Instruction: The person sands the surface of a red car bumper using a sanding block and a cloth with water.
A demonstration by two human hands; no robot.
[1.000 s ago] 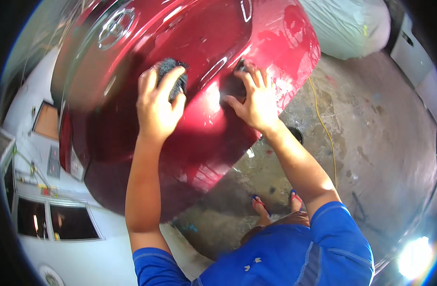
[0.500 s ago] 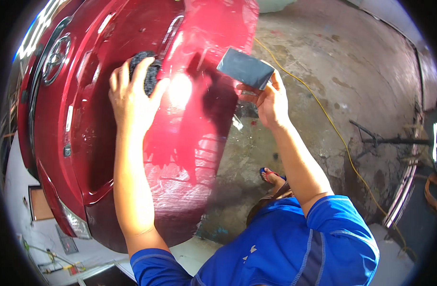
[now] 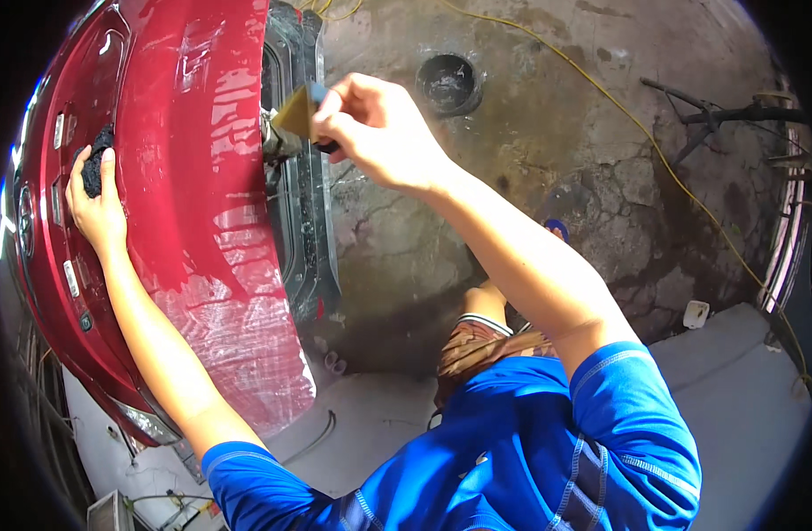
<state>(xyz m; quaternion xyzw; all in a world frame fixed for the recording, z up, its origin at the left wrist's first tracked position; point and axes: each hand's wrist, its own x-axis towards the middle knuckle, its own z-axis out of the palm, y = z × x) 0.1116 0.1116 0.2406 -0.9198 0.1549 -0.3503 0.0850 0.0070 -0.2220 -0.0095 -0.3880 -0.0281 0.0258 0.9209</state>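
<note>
A red car boot lid (image 3: pixel 171 181) with wet, streaky patches fills the left side. My left hand (image 3: pixel 96 208) is closed over a crumpled black cloth (image 3: pixel 93 170) and rests with it on the lid, close to the emblem side. Past the lid's right edge, my right hand (image 3: pixel 375 133) pinches a piece of sandpaper (image 3: pixel 294 113) in the air. Its tan back shows, along with a bluish-grey face at the fingers. The fingertips of my right hand are partly hidden behind the sheet.
A round black bucket (image 3: pixel 448 84) stands on the wet concrete floor. A yellow cord (image 3: pixel 601 97) runs across it to the right. Beyond is a dark metal stand (image 3: pixel 725 115). Beside the lid's edge, a black frame part (image 3: pixel 309 195) shows.
My view has shifted, bringing the bucket into sight. My right hand has turned the sandpaper so its tan back shows. My left hand still holds the cloth on the lid.
</note>
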